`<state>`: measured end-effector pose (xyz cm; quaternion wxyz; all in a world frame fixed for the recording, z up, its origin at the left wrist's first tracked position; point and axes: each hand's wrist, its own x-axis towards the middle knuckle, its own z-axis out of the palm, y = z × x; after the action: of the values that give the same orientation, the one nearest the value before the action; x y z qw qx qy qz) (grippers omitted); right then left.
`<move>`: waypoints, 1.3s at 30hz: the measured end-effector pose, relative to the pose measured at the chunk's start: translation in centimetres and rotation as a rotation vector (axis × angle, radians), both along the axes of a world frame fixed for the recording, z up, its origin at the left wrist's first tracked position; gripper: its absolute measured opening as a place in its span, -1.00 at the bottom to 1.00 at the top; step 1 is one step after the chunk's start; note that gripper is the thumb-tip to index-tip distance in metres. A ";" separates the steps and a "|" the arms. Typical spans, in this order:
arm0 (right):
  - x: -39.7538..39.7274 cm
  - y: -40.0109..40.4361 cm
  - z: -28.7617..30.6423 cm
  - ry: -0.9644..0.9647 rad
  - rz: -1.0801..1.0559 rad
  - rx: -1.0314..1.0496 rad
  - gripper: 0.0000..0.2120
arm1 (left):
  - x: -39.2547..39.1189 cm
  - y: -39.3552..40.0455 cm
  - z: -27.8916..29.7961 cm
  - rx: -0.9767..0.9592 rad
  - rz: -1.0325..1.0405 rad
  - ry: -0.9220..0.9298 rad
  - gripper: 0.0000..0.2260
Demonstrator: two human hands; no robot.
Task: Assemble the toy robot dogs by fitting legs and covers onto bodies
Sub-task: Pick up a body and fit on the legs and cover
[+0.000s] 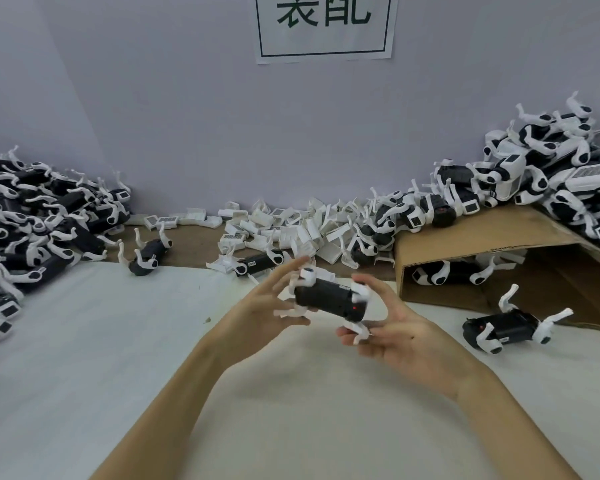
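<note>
Our right hand (400, 336) cradling a black dog body (328, 299) with white legs, our left hand (274, 304) beside it, fingers spread loose, loose covers (291, 226) beyond both hands

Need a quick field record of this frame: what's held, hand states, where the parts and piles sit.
held item: black toy dog body with white legs attached, no cover on it, lifted above the white mat
left hand: fingers spread, touching the body's left end
right hand: fingers curled round the body's right end
loose covers: white heap at the back centre
left pile: legged black bodies
right pile: dogs with white covers, on a cardboard box
stray body: on the mat, right of the hands
</note>
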<state>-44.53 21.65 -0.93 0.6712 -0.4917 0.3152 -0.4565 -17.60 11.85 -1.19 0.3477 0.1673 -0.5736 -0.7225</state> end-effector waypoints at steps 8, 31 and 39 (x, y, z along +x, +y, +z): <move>3.2 -0.5 -0.9 0.251 -0.436 -0.140 -0.77 | -2.9 1.3 -0.7 -0.039 0.381 -0.186 -0.55; 3.2 -0.7 -2.7 0.722 -0.544 -0.526 -0.52 | -3.4 3.5 0.9 -0.510 0.505 -0.283 -0.70; 3.9 -0.2 -2.0 0.931 -0.813 -0.843 -0.34 | -4.0 3.2 0.1 -0.296 0.672 -0.100 -0.35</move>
<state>-40.63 21.40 -2.89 0.0015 -0.6944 0.5221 -0.4952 -21.63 15.06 -1.11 0.5575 0.3293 -0.6012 -0.4683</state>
